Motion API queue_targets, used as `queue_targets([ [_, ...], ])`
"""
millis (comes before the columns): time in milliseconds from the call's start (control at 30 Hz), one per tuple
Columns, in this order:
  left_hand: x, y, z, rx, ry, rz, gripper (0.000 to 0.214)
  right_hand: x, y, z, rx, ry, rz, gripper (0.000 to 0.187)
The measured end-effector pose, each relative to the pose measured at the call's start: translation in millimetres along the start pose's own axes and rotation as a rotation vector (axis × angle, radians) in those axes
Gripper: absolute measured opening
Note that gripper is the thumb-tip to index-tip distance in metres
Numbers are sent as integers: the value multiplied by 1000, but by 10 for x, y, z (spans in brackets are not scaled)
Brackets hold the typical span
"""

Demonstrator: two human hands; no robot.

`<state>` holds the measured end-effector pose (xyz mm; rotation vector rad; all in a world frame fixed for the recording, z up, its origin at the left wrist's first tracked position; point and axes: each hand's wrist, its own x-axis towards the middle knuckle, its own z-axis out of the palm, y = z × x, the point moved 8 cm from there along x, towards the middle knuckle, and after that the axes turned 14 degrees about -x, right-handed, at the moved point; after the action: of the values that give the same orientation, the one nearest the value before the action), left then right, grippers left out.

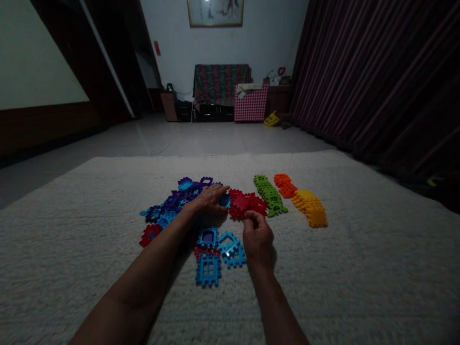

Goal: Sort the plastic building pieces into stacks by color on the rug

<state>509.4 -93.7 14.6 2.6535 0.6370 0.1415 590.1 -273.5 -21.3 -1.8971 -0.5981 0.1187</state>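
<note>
My left hand [211,199] reaches over the right side of a heap of blue and purple interlocking plastic tiles [179,199]. Its fingers are stretched out, and a blue tile [225,201] shows between thumb and fingertips. My right hand [258,235] is closed with curled fingers at the near edge of a red tile pile [246,203]; what its fingertips hold, if anything, is hidden. Between my forearms lie several light blue tiles [208,269], with a red one partly covered. Another red tile [150,235] lies left of my left forearm.
Overlapping green tiles [269,195], orange tiles [285,185] and yellow tiles [311,207] lie to the right on the pale textured mat [352,268]. Beyond the tiled floor stand a cloth-covered cabinet [223,84] and a yellow object [271,119]. Dark curtains [359,62] hang at right.
</note>
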Motion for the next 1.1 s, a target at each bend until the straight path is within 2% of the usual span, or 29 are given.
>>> queue_targets([
  [133,-32,-64,-126,132,-21,-81,71,-2,-8,-20,-48,-10,-9,20],
  [233,-36,-13,-166,148,-33,-61,67,-12,-16,-40,-58,-13,-19,19],
  [400,-12,23,-54,76,-61,-47,77,-17,-17,-22,-53,-35,-4,20],
  [533,5,20,8,54,-38,-22,73,-12,-26,-11,-12,-23,0,22],
  [667,1,42,2,77,-35,-23,69,-21,-28,-15,-65,-41,13,23],
  [800,-19,63,-66,125,-54,-46,69,-21,-38,-30,-62,-26,5,23],
  [933,-71,54,-174,221,-105,-132,68,-12,-29,-11,-41,-17,6,24],
  [1100,-147,71,-332,287,-60,-198,45,-24,-29,-24,-62,-5,10,23],
])
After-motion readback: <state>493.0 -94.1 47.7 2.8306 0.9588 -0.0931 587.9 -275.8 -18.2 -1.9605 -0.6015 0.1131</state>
